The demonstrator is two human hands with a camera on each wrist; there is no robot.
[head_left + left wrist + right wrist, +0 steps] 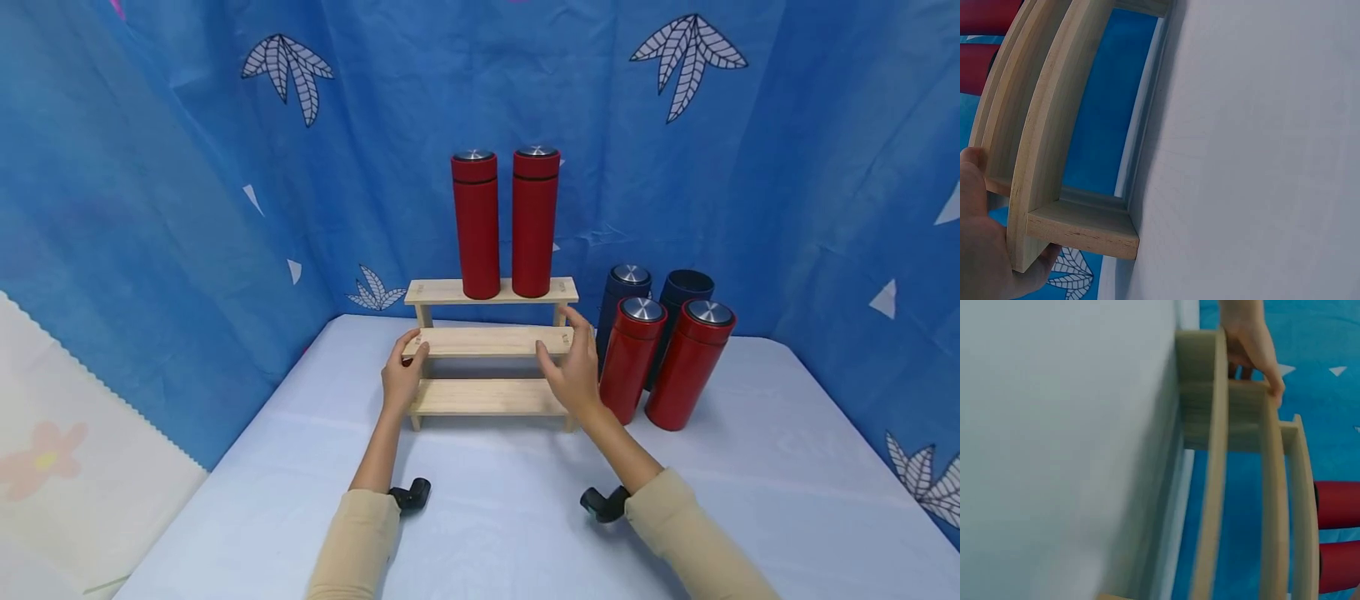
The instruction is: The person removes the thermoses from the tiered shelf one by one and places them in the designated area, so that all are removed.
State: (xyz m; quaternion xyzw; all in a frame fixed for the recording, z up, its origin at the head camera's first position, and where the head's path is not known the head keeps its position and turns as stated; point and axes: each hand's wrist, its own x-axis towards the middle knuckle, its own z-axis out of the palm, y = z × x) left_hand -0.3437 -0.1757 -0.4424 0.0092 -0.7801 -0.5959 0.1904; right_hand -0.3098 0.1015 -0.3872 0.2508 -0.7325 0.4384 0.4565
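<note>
A three-tier wooden display rack [491, 398] stands on the table. My left hand [402, 379] grips its left end at the middle tier, the thumb on the board's front edge; in the left wrist view, the hand [988, 244] wraps round the side. At the right end, my right hand [573, 371] holds the same tier between thumb and fingers, and the right wrist view shows that hand [1250, 344] with its thumb against the board. Two red thermos flasks, the left flask [476, 225] and the right flask [536, 223], stand upright and apart on the top tier.
Right of the rack stand two more red flasks, one nearer [632, 362] and one farther right [690, 367]. Behind them are a dark blue flask [617, 292] and a dark cylinder [686, 287]. A blue patterned curtain [517, 75] hangs behind the white-covered table [495, 517].
</note>
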